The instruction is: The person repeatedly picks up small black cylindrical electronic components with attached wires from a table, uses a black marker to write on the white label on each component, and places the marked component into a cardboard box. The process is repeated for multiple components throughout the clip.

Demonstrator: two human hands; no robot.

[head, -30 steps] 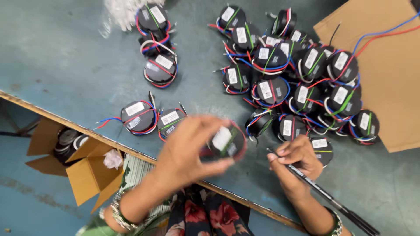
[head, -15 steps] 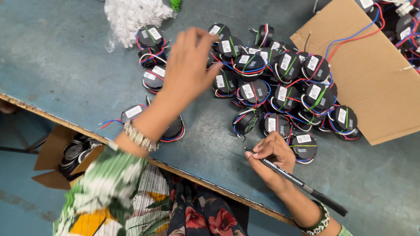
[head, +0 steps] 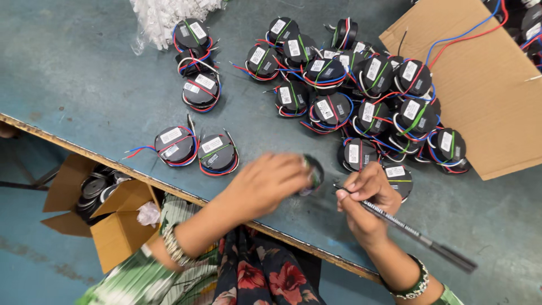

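Observation:
My left hand [head: 266, 183] grips a round black wound coil [head: 312, 173] with coloured wires, held just above the blue-green table [head: 84, 85] near its front edge. My right hand [head: 364, 197] is closed around a long black pen [head: 415, 234], its tip beside that coil. A big heap of the same black coils [head: 361, 90], each with a white label and red, blue and green leads, lies behind my hands. Two more coils [head: 195, 151] sit side by side to the left of my left hand.
Three coils [head: 195, 62] lie in a column at the back left, beside a pile of white ties [head: 166, 17]. A brown cardboard sheet [head: 485, 96] covers the right of the table. Below the table edge an open cardboard box [head: 101, 203] holds more coils.
My left hand reached out to the heap half a second ago and has come back to the front edge with a coil in it. The right hand stayed put with the pen.

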